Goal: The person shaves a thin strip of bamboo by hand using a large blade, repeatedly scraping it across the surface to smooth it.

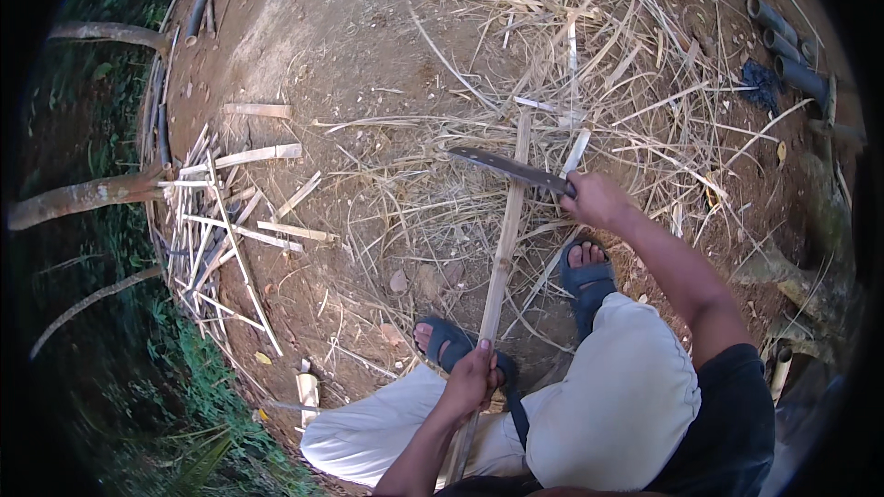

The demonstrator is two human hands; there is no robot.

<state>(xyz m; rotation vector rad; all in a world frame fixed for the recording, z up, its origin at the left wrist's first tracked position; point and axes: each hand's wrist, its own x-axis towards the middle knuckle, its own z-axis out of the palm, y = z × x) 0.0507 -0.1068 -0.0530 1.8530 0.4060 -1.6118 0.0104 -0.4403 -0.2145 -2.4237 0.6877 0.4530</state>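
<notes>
My right hand (pixel 597 202) is closed round the handle of a machete (pixel 502 165). Its long dark blade points left and lies across a bamboo strip (pixel 503 262); whether it touches the strip I cannot tell. That strip is long, flat and pale, running from my lap out between my feet to the shavings ahead. Near its lower end my left hand (pixel 470 377) grips it, fingers wrapped round. A short whitish piece (pixel 577 149) lies just beyond my right hand.
Thin bamboo shavings (pixel 589 55) cover the ground ahead and to the right. A heap of split bamboo pieces (pixel 216 239) lies at left, beside tree trunks (pixel 92 198) and greenery. Cut dark bamboo tubes (pixel 783 41) lie at far right. My sandalled feet (pixel 587 281) flank the strip.
</notes>
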